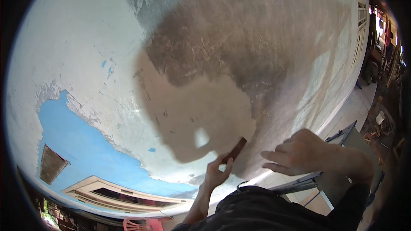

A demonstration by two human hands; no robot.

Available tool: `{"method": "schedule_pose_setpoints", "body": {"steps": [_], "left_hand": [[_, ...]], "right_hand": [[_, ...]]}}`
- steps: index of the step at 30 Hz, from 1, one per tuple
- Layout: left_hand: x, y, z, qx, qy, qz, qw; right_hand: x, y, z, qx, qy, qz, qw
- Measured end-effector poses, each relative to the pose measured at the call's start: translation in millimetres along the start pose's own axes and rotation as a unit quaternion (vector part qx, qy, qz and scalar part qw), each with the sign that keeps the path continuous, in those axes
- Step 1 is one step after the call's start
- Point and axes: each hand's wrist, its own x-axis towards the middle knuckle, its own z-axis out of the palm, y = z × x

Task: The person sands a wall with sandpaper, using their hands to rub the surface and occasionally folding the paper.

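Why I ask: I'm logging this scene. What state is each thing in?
Left hand: closed around dark block
Dark block: held, tilted
Right hand: empty, fingers partly bent
Wall: patchy coating, partly shadowed
Blue paint: ragged-edged
Pink chair: partly visible
Cream-framed window: open or shut unclear

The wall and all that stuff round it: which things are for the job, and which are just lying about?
Probably for the job:
- patchy wall
- brown block, held in the left hand

Probably just lying about:
- pink chair, at the bottom edge
- white container, on the ground at far right
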Motion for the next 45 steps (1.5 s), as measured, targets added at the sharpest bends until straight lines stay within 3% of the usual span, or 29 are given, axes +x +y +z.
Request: {"method": "schedule_pose_setpoints", "body": {"steps": [2,4,6,14,16,18,19,25,28,30,33,36,37,40,41,42,44,45], "left_hand": [[0,7,-2,-0.021,0.062,-0.013,0.998],[-2,11,-6,-0.085,0.094,-0.081,0.989],[1,21,-8,-0.244,0.135,-0.100,0.955],[7,38,-22,-0.455,0.143,-0.118,0.871],[8,40,-24,-0.478,0.130,-0.114,0.861],[7,42,-26,-0.481,0.125,-0.109,0.861],[6,43,-27,-0.482,0.122,-0.105,0.861],[-11,23,-34,-0.425,0.168,-0.074,0.887],[-6,35,-31,-0.393,0.223,-0.064,0.890],[-18,20,-34,-0.256,0.221,-0.120,0.933],[-29,26,-34,-0.113,0.136,-0.085,0.981],[-43,-13,-33,0.085,0.103,-0.146,0.980],[-47,-18,-36,0.177,0.045,-0.070,0.981],[-33,16,-34,0.164,-0.037,0.002,0.986],[-31,4,-34,0.200,-0.044,0.091,0.975],[-33,-9,-32,0.159,-0.092,-0.049,0.982],[-21,24,-29,0.107,-0.117,-0.155,0.975],[-21,19,-27,0.092,-0.137,-0.167,0.972]], "right_hand": [[14,2,-13,-0.049,0.038,-0.035,0.998],[27,10,-21,-0.093,0.055,-0.052,0.993],[45,16,-27,-0.109,0.109,-0.068,0.986],[131,30,-47,-0.122,0.195,-0.118,0.966],[151,19,-83,-0.071,0.023,-0.113,0.991],[163,8,-79,-0.056,0.024,-0.112,0.992],[167,0,-62,-0.068,0.110,-0.116,0.985],[190,-37,-23,0.000,0.180,-0.272,0.945],[189,-54,-12,0.088,0.104,-0.283,0.949],[186,-60,1,0.125,0.134,-0.276,0.944],[178,-62,17,0.200,0.096,-0.258,0.940],[163,-58,45,0.348,0.097,-0.228,0.904],[156,-55,56,0.389,0.115,-0.198,0.892],[132,-40,92,0.460,0.146,-0.104,0.869],[124,-32,105,0.451,0.148,-0.071,0.877],[114,-24,113,0.441,0.148,-0.038,0.884],[90,-10,102,0.469,0.089,0.051,0.877],[82,-3,98,0.480,0.057,0.096,0.870]]}}
